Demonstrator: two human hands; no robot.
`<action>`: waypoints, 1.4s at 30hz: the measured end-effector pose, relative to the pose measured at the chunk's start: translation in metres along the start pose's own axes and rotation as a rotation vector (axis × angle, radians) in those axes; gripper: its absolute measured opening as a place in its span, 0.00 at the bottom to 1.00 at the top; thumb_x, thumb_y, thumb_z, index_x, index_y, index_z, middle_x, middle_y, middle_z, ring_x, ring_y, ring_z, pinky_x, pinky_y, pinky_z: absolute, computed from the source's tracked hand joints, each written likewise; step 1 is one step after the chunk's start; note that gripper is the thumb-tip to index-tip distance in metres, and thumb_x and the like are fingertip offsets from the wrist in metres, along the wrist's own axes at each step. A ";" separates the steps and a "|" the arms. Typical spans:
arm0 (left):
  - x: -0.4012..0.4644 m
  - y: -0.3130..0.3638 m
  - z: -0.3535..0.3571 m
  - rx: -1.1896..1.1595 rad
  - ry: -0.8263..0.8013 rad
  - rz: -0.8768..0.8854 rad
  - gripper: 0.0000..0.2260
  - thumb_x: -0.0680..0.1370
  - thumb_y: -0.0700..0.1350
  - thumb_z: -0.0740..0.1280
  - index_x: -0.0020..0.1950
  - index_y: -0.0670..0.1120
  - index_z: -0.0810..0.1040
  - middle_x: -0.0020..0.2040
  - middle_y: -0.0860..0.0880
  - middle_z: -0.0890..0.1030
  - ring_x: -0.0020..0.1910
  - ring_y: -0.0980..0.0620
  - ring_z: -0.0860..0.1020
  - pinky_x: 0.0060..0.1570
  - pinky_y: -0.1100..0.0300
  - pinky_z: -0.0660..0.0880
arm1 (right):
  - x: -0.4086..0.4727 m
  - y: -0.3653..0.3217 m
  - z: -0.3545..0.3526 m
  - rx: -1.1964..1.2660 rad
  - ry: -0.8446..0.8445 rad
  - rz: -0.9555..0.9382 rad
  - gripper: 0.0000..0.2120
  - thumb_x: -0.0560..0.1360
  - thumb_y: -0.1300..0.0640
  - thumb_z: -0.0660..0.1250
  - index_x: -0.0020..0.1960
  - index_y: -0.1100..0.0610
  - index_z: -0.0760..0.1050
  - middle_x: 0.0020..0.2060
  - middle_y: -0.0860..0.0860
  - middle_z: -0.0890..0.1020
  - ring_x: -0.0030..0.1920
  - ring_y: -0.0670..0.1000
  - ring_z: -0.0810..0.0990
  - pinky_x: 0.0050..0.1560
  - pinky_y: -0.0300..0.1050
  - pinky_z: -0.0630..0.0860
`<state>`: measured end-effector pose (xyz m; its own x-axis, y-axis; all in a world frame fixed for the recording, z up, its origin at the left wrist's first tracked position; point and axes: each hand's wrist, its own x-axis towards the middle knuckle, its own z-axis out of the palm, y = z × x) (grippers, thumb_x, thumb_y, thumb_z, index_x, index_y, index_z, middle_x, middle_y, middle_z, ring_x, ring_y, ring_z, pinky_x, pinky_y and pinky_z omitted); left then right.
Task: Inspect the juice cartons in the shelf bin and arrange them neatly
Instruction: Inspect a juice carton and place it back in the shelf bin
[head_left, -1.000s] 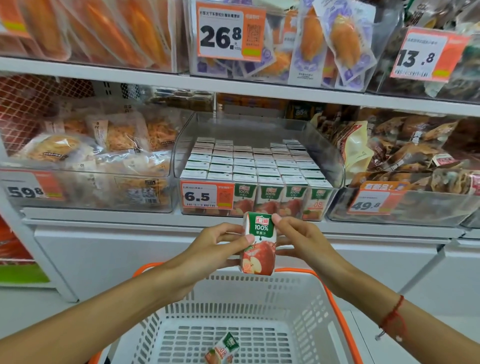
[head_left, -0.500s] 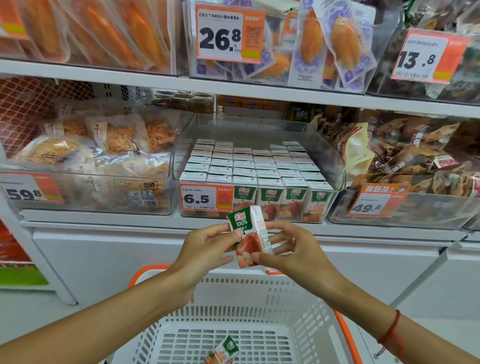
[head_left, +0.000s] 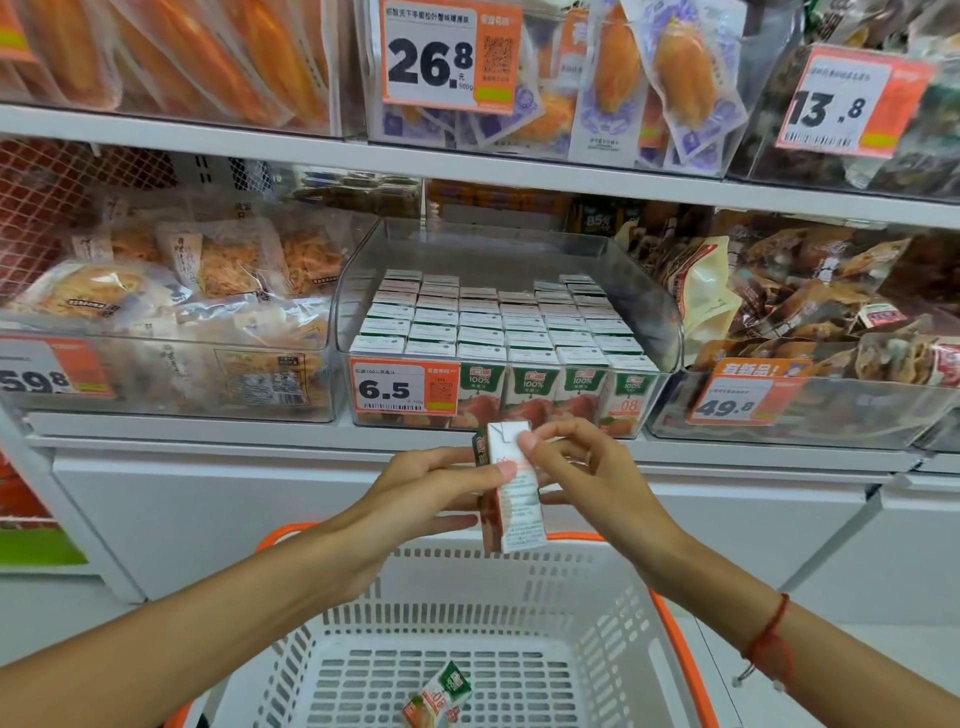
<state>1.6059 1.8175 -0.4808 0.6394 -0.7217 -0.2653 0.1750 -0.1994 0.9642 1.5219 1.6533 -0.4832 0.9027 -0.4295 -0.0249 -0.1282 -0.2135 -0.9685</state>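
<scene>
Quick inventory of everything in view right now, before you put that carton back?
Held juice carton: one, white side panel showing, above the basket.
Cartons in shelf bin: many, green-and-red, in rows, clear middle bin.
Basket carton: one, lying on basket floor.
Basket: one, white with orange rim, below the hands.
Price tags: 6.5, 26.8, 13.8, 59.8, 49.8, orange-white.
Snack bags: many, neighbouring bins.
Left hand: holds the carton.
Right hand: pinches its top.
</scene>
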 end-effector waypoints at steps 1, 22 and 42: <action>0.000 -0.001 0.002 -0.008 -0.004 -0.002 0.14 0.74 0.53 0.71 0.59 0.53 0.81 0.50 0.55 0.86 0.50 0.60 0.83 0.52 0.65 0.75 | -0.001 0.000 0.000 -0.007 -0.015 0.007 0.16 0.73 0.44 0.68 0.53 0.54 0.78 0.45 0.50 0.85 0.46 0.48 0.85 0.46 0.41 0.80; 0.006 -0.007 -0.002 -0.109 0.144 -0.023 0.14 0.74 0.55 0.72 0.55 0.48 0.83 0.48 0.53 0.86 0.48 0.58 0.84 0.46 0.65 0.81 | -0.010 0.007 0.013 -0.423 0.139 -0.210 0.27 0.63 0.49 0.80 0.59 0.46 0.76 0.44 0.38 0.80 0.45 0.36 0.78 0.43 0.34 0.79; 0.000 -0.005 0.003 -0.103 0.144 -0.012 0.16 0.72 0.58 0.71 0.53 0.49 0.84 0.48 0.54 0.86 0.49 0.58 0.84 0.47 0.64 0.81 | -0.011 0.005 0.013 -0.417 0.141 -0.326 0.17 0.64 0.48 0.80 0.48 0.43 0.77 0.36 0.40 0.82 0.37 0.42 0.81 0.37 0.42 0.79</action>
<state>1.6033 1.8164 -0.4855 0.7362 -0.6159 -0.2806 0.2538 -0.1331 0.9581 1.5164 1.6684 -0.4910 0.8626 -0.3907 0.3214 -0.0289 -0.6724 -0.7396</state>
